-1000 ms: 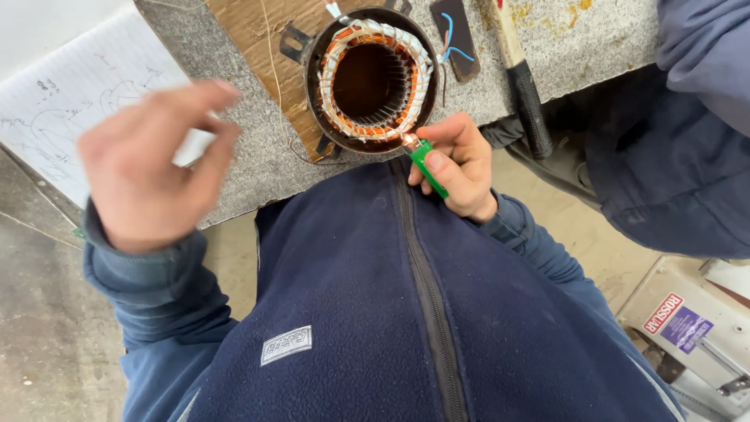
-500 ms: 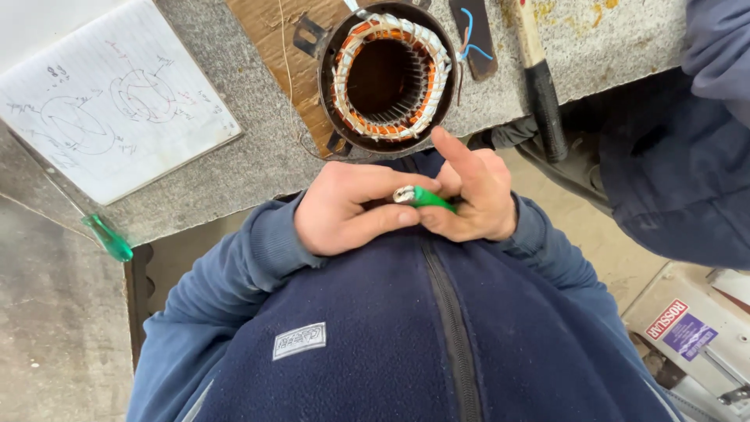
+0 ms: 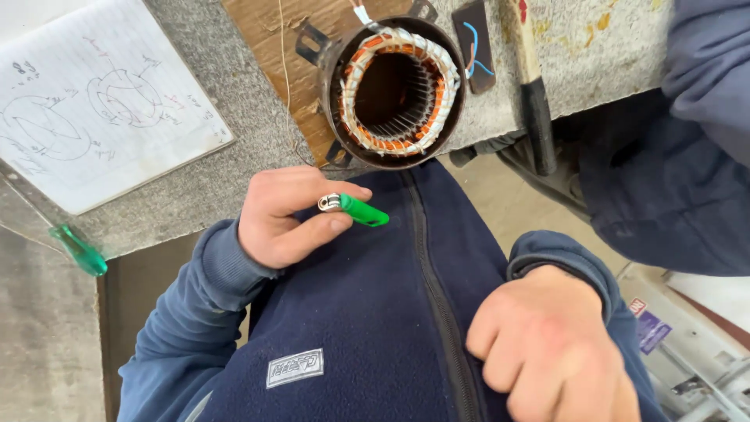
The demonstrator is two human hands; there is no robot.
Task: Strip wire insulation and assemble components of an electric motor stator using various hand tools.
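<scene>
Head view: The left hand (image 3: 285, 219) is clamped on a green lighter (image 3: 353, 209), thumb and fingers pinching its metal head end; the green body points right, over the navy fleece jacket (image 3: 351, 328). The right hand (image 3: 547, 348) is lower right, fingers curled into a loose fist and holding nothing, resting against the jacket beside its zip. On the grey workbench (image 3: 250, 133) above, a motor stator (image 3: 398, 90) with copper windings lies on a wooden board (image 3: 266, 39), near the lighter but apart from it. A notebook with pen sketches (image 3: 94, 101) lies at left; a green-handled screwdriver (image 3: 78, 250) sits at the bench edge. A hammer (image 3: 535, 94) lies right of the stator. Another person's blue sleeve (image 3: 687, 156) occupies the right.
</scene>
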